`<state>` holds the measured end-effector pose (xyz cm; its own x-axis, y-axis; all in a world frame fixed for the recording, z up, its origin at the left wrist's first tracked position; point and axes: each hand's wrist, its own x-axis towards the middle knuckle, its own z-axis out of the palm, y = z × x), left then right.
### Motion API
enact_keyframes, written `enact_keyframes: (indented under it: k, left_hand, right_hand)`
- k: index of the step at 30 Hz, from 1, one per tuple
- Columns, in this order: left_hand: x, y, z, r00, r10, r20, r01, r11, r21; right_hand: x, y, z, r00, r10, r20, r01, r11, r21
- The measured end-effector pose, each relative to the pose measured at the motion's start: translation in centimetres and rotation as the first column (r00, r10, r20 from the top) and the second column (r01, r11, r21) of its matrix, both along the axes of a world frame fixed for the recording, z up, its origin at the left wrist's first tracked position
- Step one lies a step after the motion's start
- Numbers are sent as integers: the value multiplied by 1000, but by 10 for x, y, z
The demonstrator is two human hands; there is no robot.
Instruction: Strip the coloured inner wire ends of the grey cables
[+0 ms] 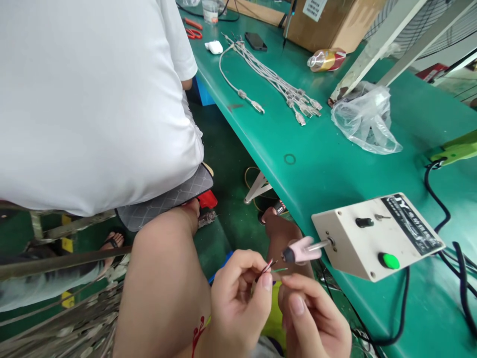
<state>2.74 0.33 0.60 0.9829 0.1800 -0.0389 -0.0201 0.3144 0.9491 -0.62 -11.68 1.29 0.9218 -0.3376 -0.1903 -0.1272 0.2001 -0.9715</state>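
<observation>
Thin wires are being pinched between thumb and forefinger of the left hand, just off the shaft end of the white box on the worktop. Their free ends are being pointed toward the box, the green strand being kept roughly parallel to its pink-tipped shaft. The right hand is being held nearer the box, fingers curled; whether anything is being gripped there cannot be told.
</observation>
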Motion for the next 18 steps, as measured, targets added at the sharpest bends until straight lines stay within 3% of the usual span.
enact_keyframes:
  k: [2, 6, 11, 18]
  left_hand:
    - [-2, 2, 2, 995, -15, 94, 9, 998, 65]
    - [-6, 3, 2, 987, -74, 141, 52, 986, 159]
    - [-7, 3, 0, 984, -109, 143, 82, 979, 185]
    - [-3, 1, 7, 985, -58, 162, 17, 971, 240]
  right_hand:
    - [5, 4, 8, 996, 7, -94, 4, 993, 115]
    - [19, 4, 14, 975, 166, -149, -110, 938, 329]
    - [31, 10, 24, 985, 103, -137, -45, 927, 372]
    - [38, 15, 35, 987, 152, -57, -111, 888, 446]
